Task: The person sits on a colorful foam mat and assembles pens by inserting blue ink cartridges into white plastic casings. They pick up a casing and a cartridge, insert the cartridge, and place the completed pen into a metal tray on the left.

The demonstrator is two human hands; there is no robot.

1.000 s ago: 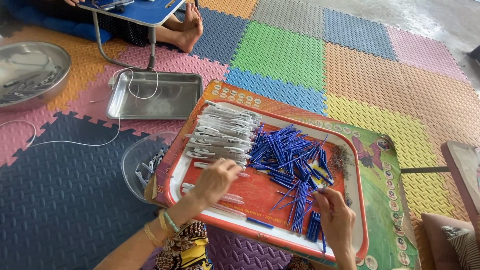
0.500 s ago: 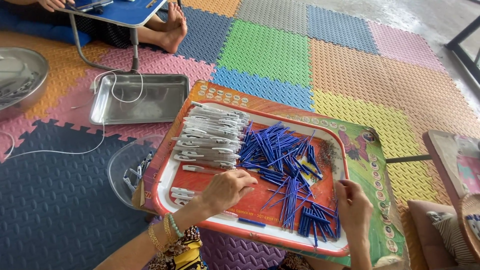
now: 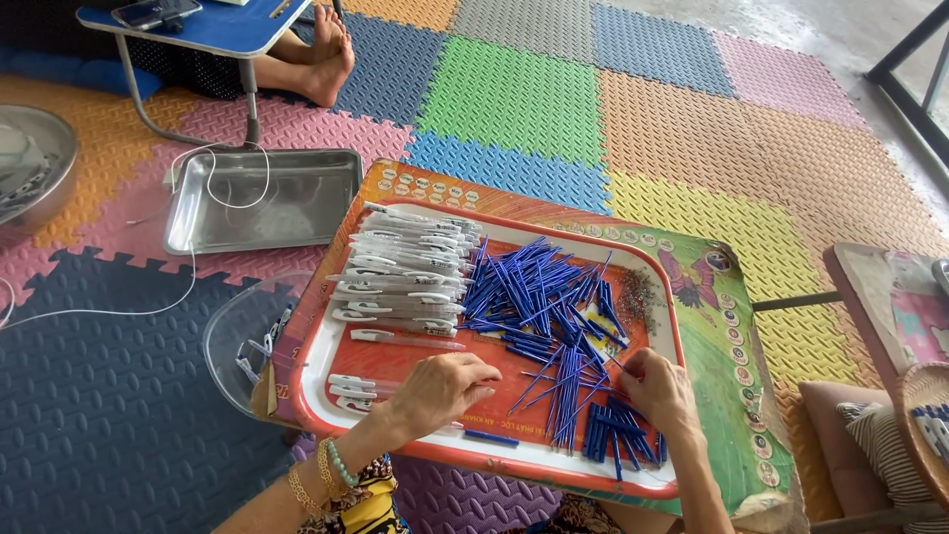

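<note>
Over a red tray (image 3: 321, 381), the left hand (image 3: 443, 388) curls its fingers (image 3: 481, 374) loosely together on the tray floor, while the right hand (image 3: 660, 391) pinches blue pen refills (image 3: 554, 316). White pen barrels (image 3: 405, 277) lie stacked just beside the pile; a steel pan (image 3: 259, 201) sits beyond.

I see a floor of interlocking coloured foam mats (image 3: 514, 94). Directly on it lie a rectangular steel tray (image 3: 262, 203), a thin white cable (image 3: 148, 311), and a low colourful printed table (image 3: 761, 396) holding a red-rimmed tray (image 3: 395, 440).

Tray's near rim (image 3: 554, 473) behind both wrists; steel bowl (image 3: 40, 178) cut by left edge.
</note>
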